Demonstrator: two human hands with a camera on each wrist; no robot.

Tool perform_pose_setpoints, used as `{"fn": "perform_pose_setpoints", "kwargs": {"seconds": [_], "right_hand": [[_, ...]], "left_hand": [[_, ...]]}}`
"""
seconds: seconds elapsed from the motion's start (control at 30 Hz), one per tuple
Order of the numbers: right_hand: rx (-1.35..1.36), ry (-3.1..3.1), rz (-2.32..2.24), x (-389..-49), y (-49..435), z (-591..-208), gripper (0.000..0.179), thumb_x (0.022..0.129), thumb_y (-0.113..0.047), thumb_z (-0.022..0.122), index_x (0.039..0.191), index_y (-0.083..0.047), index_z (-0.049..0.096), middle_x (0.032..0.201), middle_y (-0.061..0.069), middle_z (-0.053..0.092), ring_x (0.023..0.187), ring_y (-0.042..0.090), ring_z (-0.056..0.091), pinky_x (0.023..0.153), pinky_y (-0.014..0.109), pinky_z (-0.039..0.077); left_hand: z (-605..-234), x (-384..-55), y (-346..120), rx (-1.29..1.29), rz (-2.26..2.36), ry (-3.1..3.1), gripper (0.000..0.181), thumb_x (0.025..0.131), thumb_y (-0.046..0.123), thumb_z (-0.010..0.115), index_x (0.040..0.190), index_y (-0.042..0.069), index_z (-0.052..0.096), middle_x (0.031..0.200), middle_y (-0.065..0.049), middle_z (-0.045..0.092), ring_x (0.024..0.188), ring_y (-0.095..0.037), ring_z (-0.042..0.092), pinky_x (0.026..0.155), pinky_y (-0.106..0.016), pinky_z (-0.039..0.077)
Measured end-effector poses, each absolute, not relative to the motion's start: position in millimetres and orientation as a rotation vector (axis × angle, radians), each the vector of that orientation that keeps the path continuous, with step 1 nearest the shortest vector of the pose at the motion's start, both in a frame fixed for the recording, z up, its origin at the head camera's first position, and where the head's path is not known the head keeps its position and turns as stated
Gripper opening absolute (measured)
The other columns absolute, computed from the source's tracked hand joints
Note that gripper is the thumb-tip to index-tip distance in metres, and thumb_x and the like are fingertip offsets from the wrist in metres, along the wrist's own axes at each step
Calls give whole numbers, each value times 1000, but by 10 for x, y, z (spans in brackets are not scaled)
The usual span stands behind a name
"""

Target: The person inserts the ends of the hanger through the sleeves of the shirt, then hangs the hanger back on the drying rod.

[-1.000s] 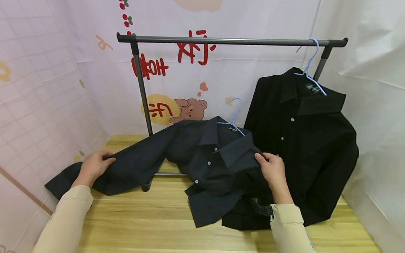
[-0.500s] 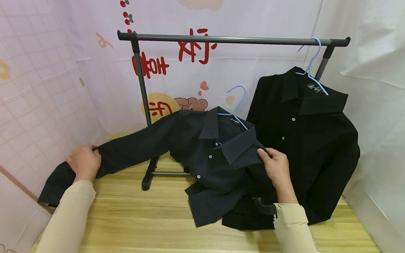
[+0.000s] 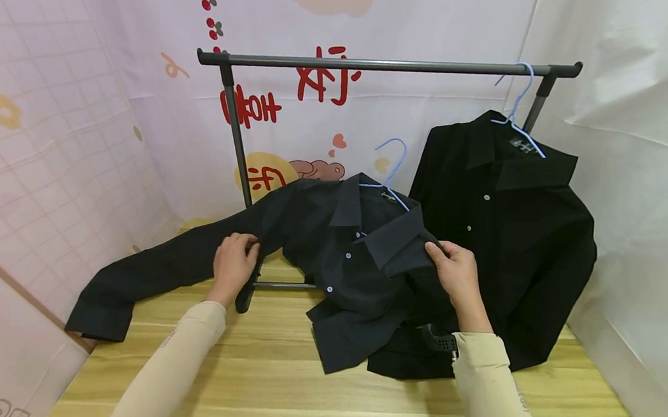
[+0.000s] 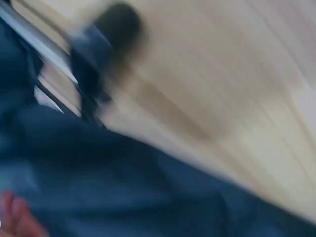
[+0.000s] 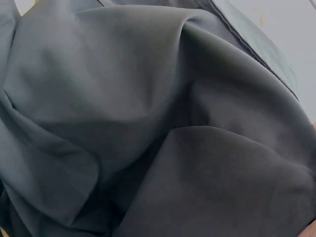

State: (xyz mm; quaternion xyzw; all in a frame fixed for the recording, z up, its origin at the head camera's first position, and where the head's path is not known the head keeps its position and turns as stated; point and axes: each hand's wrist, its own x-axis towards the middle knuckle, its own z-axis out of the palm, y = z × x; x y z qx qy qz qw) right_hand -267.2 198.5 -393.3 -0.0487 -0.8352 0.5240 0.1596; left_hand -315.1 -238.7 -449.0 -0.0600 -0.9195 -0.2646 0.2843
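A dark navy shirt (image 3: 325,253) is on a light blue wire hanger (image 3: 398,160), and its long sleeve stretches out to the left over the table. My right hand (image 3: 457,274) pinches this shirt at the shoulder beside the collar; the right wrist view is filled by its folded cloth (image 5: 123,74). Bent fingers of my left hand (image 3: 235,262) lie at the upper part of the sleeve (image 3: 165,263), without a visible grip. In the blurred left wrist view, fingertips (image 4: 19,217) show over the dark cloth (image 4: 123,177).
A metal garment rack (image 3: 382,64) stands on the wooden table (image 3: 264,378). From its right end hangs a black shirt (image 3: 520,242) on another blue hanger (image 3: 514,105), overlapped by the navy one. Printed cloth walls (image 3: 180,128) enclose the back and sides.
My left hand moved out along the sleeve to the left, gripping it, then let go and came back right toward the shirt's body. The navy shirt and its hanger rose slightly with my right hand.
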Motion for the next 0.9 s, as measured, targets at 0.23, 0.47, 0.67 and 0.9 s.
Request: {"fn": "perform_pose_setpoints", "kwargs": {"seconds": [0.23,0.47,0.67,0.9], "right_hand": [[-90,-2365,1500,-2635,1963,-3777,39,98,-36,64,107,1,73,86,13,66,78,23,55,64,27,46],[-12,-2331,1559,-2574,1922,-3579,39,97,-35,65,102,3,72,72,5,60,66,16,57,57,26,46],[36,-2304,1650,-2551,1906,-3464,40,98,-33,65,103,6,71,67,0,59,63,13,59,56,26,48],[27,-2292,1700,-2551,1928,-3454,40,98,-32,65,109,6,70,72,-2,63,67,11,60,60,24,50]], "left_hand": [[-4629,-3233,-1926,-16,-1333,-2779,44,107,26,45,140,-3,51,136,-23,55,126,-39,50,103,-53,40],[-4693,-3379,-1738,212,-1747,-2731,59,110,29,33,156,-3,16,156,-25,28,143,-42,26,114,-54,26],[-4723,-3473,-1704,301,-2116,-2468,65,109,27,35,159,6,0,162,-21,15,148,-39,16,117,-52,17],[-4782,-3548,-1606,308,-1951,-2362,33,106,23,47,119,-6,57,102,-19,56,84,-33,54,74,-39,45]]}}
